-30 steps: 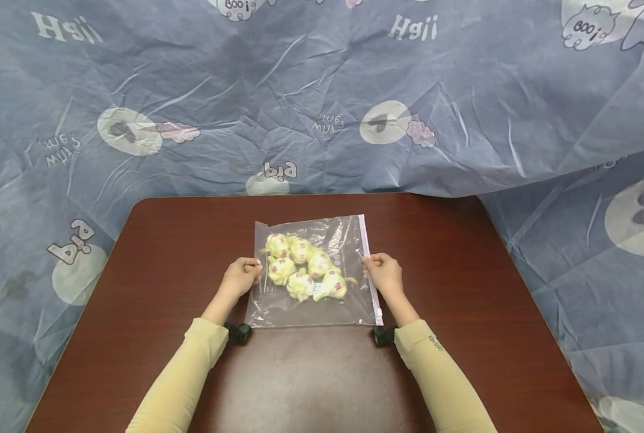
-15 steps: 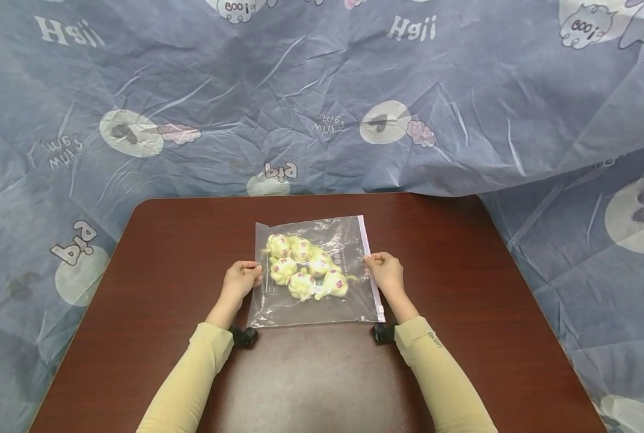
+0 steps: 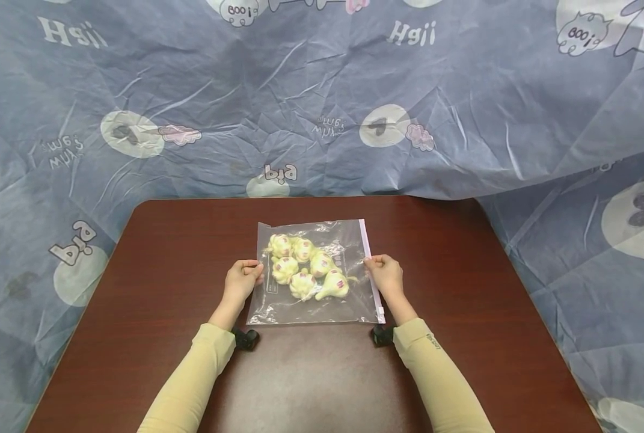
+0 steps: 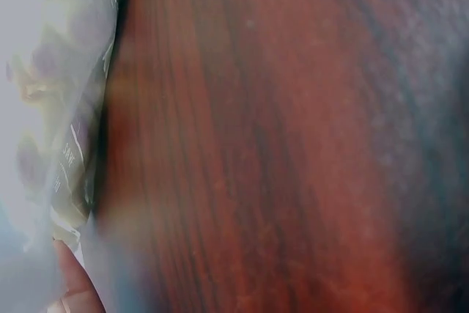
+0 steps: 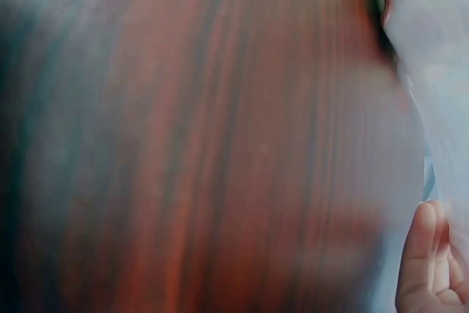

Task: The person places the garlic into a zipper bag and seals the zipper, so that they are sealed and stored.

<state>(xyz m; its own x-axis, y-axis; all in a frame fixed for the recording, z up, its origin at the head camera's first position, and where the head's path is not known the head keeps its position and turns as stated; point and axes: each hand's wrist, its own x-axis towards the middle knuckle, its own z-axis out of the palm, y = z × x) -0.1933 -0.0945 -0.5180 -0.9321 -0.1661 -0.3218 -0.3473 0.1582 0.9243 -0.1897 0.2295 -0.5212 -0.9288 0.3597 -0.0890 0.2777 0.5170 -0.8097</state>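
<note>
A clear plastic zip bag (image 3: 349,300) lies flat at the middle of the table, its pale lilac slider strip along the right side. Inside it are several garlic bulbs (image 3: 322,263), pale yellow-green with small purplish marks. My left hand (image 3: 240,281) pinches the bag's left edge between thumb and fingers. At the opposite side my right hand (image 3: 385,275) pinches the strip edge. In the left wrist view, a fingertip (image 4: 75,284) meets the bag's blurred edge. The right wrist view catches curled fingers (image 5: 421,254) against the bag.
The dark red-brown wooden table (image 3: 462,288) has a glossy patch of light near its front. Behind and beside it hangs a wrinkled blue-grey cloth (image 3: 300,90) with printed cartoons. A black wrist camera (image 3: 246,339) sits under each wrist.
The left hand and the bag's left side have shifted very slightly to the right. Both hands keep their pinch on the bag, and the garlic bulbs stay in the same arrangement.
</note>
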